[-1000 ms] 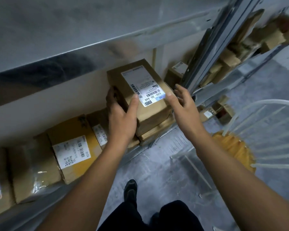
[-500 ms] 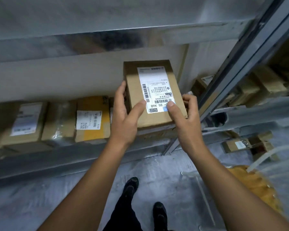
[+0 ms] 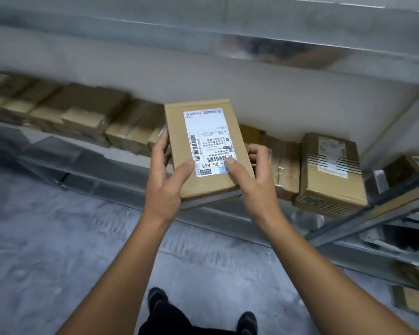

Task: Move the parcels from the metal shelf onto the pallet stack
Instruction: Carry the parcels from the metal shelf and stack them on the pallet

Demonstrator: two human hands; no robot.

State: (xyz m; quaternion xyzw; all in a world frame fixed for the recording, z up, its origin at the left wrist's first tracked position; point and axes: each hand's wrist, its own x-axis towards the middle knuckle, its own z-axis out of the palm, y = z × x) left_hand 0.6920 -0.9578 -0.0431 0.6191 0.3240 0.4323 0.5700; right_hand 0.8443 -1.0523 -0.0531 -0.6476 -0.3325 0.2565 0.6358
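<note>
One flat rectangular cardboard parcel, matte brown with crisp corners and a white glossy shipping label on its top face, is held up in both hands in front of the front edge of the metal shelf, long axis pointing away from the person. Left hand grips the left edge, thumb pressed on top at the label's corner, fingers curled round the side. Right hand grips the right edge the same way, thumb on the label, fingers wrapped under. Behind it on the deck: a taped brown box just beside the right hand, then a bigger carton with printed black stripes overhanging the front edge. Blurred row of cardboard boxes fills the deck's left part. Upper shelf is dull galvanised sheet. Diagonal steel brace crosses at right. Floor is mottled grey concrete, open on the left; black shoes at the bottom edge.
</note>
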